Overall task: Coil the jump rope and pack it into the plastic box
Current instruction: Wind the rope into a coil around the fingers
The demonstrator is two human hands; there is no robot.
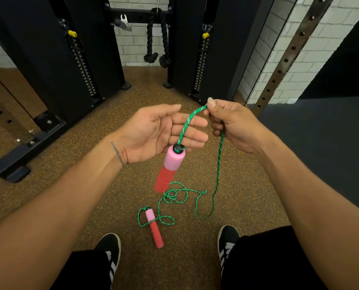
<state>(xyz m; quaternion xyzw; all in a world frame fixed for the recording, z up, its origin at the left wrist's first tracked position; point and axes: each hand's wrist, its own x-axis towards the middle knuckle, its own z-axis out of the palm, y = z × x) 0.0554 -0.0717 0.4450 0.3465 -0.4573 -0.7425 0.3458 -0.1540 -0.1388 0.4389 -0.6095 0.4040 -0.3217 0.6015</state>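
Two hands share the work: my right hand (pixel 231 124) pinches the rope (pixel 217 170) so its handle (pixel 171 164) dangles by my open left hand (pixel 153 132), ready for coiling.

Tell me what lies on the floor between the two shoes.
In the head view, the second rope handle lies between the left shoe and right shoe, with green rope looped above it.
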